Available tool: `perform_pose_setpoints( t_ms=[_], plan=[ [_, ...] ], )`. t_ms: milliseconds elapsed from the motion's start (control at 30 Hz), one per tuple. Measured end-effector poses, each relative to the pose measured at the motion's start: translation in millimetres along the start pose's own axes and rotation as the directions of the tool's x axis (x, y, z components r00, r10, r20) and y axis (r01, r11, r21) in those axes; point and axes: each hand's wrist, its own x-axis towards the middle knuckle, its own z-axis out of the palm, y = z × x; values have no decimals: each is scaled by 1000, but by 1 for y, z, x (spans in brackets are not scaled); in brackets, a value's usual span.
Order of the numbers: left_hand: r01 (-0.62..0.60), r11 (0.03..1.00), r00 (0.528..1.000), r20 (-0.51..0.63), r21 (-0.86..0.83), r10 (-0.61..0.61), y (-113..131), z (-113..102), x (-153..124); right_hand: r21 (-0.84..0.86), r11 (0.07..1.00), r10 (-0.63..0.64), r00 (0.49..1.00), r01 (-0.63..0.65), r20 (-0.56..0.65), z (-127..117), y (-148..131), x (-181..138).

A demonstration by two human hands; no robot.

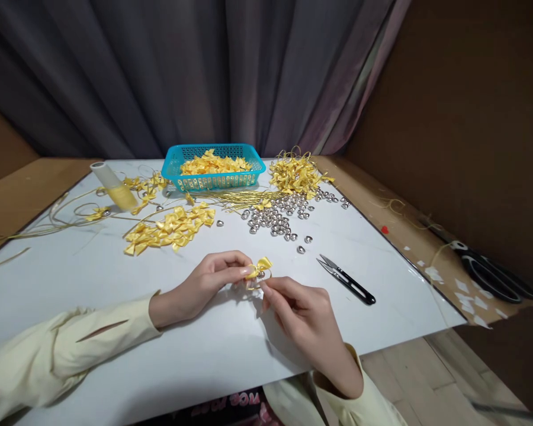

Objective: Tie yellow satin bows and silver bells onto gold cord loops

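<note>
Both my hands meet near the front middle of the white table (93,278). My left hand (204,284) pinches a small yellow ribbon bow (259,267) between thumb and fingers. My right hand (299,310) is closed in a pinch just below the bow, on a thin gold cord or a small silver piece that I cannot make out. A pile of yellow bows (171,229) lies behind my left hand. Several silver heart beads (278,216) are scattered behind the bow.
A blue basket (215,177) of yellow bows stands at the back. Right of it lie bows tied on gold cords (295,173). A yellow-white spool (114,186) sits back left. Thread snips (346,279) lie right of my hands; large black scissors (488,269) rest on the brown ledge.
</note>
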Motion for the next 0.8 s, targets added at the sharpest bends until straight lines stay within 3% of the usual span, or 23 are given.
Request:
perform_pose_setpoints(
  t_ms=[233,800],
  plan=[
    [79,989,997,-5,-128,-80,6,5,2,-142,981,-137,991,134,-12,5,5,-4],
    [168,970,986,51,-176,-162,10,10,1,-494,838,-303,951,231,-69,14,5,-2]
  ],
)
